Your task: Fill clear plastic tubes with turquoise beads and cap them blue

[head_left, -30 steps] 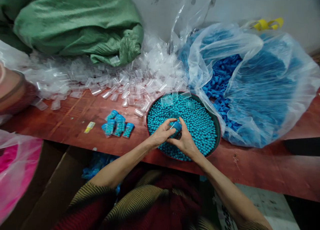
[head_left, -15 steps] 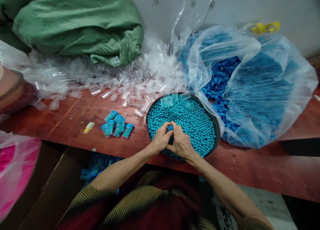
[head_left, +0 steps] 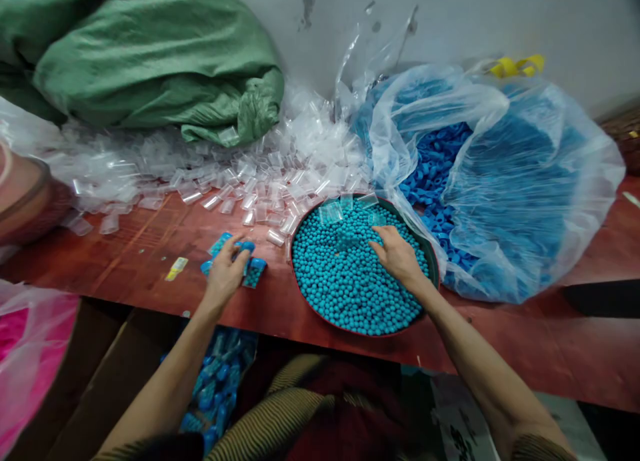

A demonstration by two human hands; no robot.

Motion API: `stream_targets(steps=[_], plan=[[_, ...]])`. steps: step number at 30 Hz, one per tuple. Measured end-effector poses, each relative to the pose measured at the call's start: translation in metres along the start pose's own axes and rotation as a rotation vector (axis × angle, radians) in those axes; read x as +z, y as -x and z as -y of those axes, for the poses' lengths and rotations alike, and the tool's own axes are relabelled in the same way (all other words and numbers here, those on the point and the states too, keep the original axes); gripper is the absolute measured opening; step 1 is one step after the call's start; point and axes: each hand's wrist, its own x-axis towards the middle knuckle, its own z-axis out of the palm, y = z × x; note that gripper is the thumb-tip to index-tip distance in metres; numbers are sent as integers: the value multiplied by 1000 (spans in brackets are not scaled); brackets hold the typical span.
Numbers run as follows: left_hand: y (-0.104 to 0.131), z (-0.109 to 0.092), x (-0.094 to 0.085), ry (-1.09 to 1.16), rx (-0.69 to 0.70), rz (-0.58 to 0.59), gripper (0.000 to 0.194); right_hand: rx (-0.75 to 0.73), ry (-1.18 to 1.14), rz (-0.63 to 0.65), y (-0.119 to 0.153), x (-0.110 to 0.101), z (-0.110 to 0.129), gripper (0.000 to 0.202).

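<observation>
Left hand (head_left: 226, 272) has moved to clear, blue-capped plastic containers (head_left: 255, 273), grip unclear; right hand (head_left: 399, 255), fingers parted, hovers over round turquoise beads (head_left: 350, 294).

On the flat red surface (head_left: 283, 307), a round red-rimmed tub (head_left: 431, 264) holds small turquoise balls (head_left: 345, 287). Clear plastic sleeves (head_left: 265, 187) spread behind it and leftward, a few on the balls; a green fabric sack (head_left: 160, 61) lies rear left. Small blue-capped clear packets (head_left: 255, 272) lie left, a translucent plastic bag (head_left: 530, 181) right.
</observation>
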Motion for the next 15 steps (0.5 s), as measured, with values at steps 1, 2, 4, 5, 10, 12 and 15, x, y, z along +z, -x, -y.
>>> stream_targets(steps=[1, 2, 4, 5, 10, 12, 15], plan=[[-4, 6, -5, -124, 21, -94, 49, 27, 48, -5, -8, 1, -8, 37], [-6, 9, -6, -218, 50, -170, 50, 50, 97, 1, -15, 2, -14, 38], [-4, 5, 2, -295, 140, -241, 44, 92, 187, 39, -29, 5, -17, 41], [-1, -2, 11, -286, 204, -223, 40, 117, 225, 71, -35, 6, -17, 41], [15, -52, 72, -276, 505, 101, 27, 198, 302, 167, -60, 15, -14, 36], [15, -65, 97, -261, 511, 241, 28, 199, 296, 174, -66, 16, -17, 36], [8, -70, 129, -230, 450, 387, 32, 249, 222, 178, -73, 19, -20, 38]])
